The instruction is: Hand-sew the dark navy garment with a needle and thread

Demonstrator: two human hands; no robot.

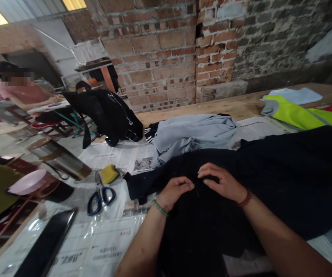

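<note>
Dark navy cloth (281,173), which looks like a garment, lies across the table and over the near edge in front of me. Above it, my left hand (175,191) pinches thumb and forefinger together; a thin thread (196,189) shows faintly at the fingertips. Whether a needle is there too is too small to tell. My right hand (222,182) is just to the right, fingers curved and thumb apart, with nothing visible between them. Its underside rests on or close over the cloth. Blue-handled scissors (101,198) lie left of the cloth, near a yellow sponge (110,174).
Newspaper under clear plastic (97,246) covers the table. At left are a phone (47,242), a dark mug with a pink lid (45,184) and a steel flask (59,157). Behind are a black bag (108,111), grey cloth (195,132) and a neon-yellow garment (295,113). A person (19,92) sits far left.
</note>
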